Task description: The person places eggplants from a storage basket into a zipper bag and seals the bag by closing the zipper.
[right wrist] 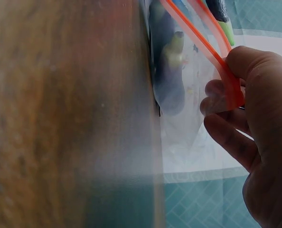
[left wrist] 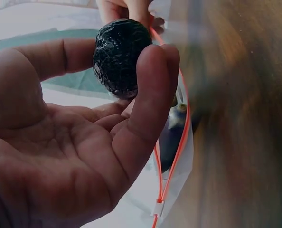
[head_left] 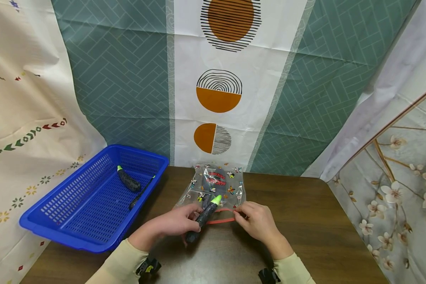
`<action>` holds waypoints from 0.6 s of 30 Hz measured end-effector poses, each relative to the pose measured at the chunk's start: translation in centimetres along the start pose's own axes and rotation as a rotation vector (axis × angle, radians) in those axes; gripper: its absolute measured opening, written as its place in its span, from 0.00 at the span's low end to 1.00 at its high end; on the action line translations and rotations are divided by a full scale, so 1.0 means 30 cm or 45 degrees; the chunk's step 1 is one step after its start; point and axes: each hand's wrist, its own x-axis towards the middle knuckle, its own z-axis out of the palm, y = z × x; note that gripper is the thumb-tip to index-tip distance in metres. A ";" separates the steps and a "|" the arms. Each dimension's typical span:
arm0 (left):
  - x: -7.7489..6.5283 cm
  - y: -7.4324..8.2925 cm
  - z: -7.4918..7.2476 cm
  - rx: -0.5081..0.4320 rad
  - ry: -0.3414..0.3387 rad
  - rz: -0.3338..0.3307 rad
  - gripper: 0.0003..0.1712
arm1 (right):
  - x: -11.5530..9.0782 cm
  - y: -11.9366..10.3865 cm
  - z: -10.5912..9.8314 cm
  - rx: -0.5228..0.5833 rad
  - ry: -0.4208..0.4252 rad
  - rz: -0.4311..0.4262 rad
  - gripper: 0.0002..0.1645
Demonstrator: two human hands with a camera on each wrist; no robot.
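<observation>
My left hand [head_left: 177, 220] holds a dark, wrinkled eggplant [head_left: 206, 213] with a bright green tip, tilted above the mouth of a clear printed zip bag [head_left: 234, 183]. In the left wrist view, the thumb and fingers pinch the eggplant's blunt dark end [left wrist: 121, 57]. My right hand [head_left: 258, 221] pinches one end of the bag's red zip strip [right wrist: 200, 40], and the two strips stand apart. Inside the bag lies a dark eggplant [right wrist: 172, 83], seen through the plastic in both wrist views.
A blue perforated basket [head_left: 96, 215] stands to the left on the brown wooden table [head_left: 305, 228]. It contains an eggplant [head_left: 128, 180] with a green tip and a thinner dark one [head_left: 142, 193] by its right wall. Patterned cloths [head_left: 135, 79] hang behind and at both sides.
</observation>
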 end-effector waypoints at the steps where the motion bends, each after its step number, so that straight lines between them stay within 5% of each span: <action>1: -0.001 -0.003 0.001 0.006 -0.008 0.000 0.31 | 0.000 0.000 0.000 0.001 -0.001 0.001 0.10; 18: -0.002 -0.032 0.014 0.083 -0.105 0.031 0.29 | -0.003 0.003 0.002 -0.007 -0.009 0.000 0.09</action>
